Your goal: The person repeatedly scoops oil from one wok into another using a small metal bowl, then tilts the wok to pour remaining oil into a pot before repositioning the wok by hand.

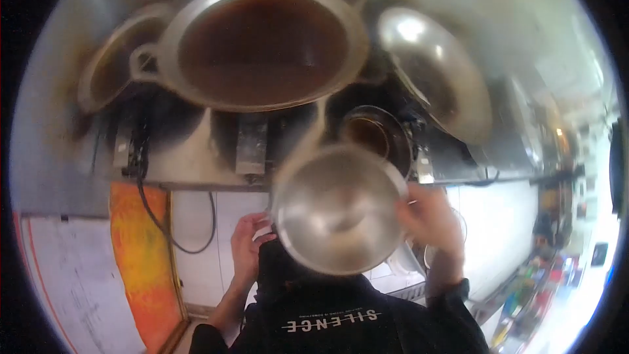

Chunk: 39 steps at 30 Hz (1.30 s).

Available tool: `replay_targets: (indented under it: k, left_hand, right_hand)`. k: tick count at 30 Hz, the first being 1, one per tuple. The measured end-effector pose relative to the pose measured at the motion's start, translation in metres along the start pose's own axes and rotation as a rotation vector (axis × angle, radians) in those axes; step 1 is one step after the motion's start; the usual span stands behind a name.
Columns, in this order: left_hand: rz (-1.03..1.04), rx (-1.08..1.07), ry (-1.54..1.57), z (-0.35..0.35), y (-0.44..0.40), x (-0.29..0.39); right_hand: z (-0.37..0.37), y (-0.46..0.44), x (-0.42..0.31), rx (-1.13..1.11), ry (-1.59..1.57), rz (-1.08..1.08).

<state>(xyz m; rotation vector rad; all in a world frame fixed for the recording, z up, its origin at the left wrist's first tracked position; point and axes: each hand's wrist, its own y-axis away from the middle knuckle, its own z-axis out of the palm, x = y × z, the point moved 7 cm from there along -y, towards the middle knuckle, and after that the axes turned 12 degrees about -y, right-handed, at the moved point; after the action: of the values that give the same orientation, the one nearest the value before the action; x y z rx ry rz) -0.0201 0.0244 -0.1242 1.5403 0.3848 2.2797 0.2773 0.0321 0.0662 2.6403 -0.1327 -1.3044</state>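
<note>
A shiny, round metal bowl (341,213) is in front of my chest, its wide round face turned up to the camera. My right hand (429,219) grips the bowl's right rim, with the fingers blurred by motion. Beside the bowl's left edge is my left hand (247,239), its thumb and fingers apart and slightly curled. Whether its fingertips touch the rim I cannot tell. Just beyond the bowl, a small dark pot (396,134) with brown contents stands on the stove, partly hidden by the bowl.
A large two-handled wok (164,82) full of dark brown liquid sits on the stove (196,169). Another wok (92,88) stands at its left, and a shiny tilted metal pan (468,92) at its right. A black hose (154,213) hangs from the stove front.
</note>
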Motion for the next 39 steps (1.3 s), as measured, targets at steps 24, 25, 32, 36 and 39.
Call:
replay_targets:
  k: [24, 25, 32, 36, 39]
  left_hand:
    - [0.400, 0.538, -0.583, -0.130, 0.091, -0.176]
    - [0.439, 0.478, -0.652, -0.134, 0.091, -0.179]
    - [0.325, 0.388, -0.585, -0.144, 0.073, -0.187]
    - [0.551, 0.744, -0.584, -0.158, 0.064, -0.179]
    - [0.541, 0.805, -0.561, -0.166, 0.061, -0.175]
  right_hand:
    - [-0.042, -0.424, -0.047, 0.508, 0.845, -0.409]
    - [-0.036, -0.423, -0.048, 0.475, 0.875, -0.382]
    - [-0.010, -0.437, -0.027, 0.316, 0.892, -0.321]
    - [0.003, -0.434, -0.016, 0.248, 0.548, -0.066]
    - [0.014, -0.444, -0.001, 0.119, 0.205, -0.085]
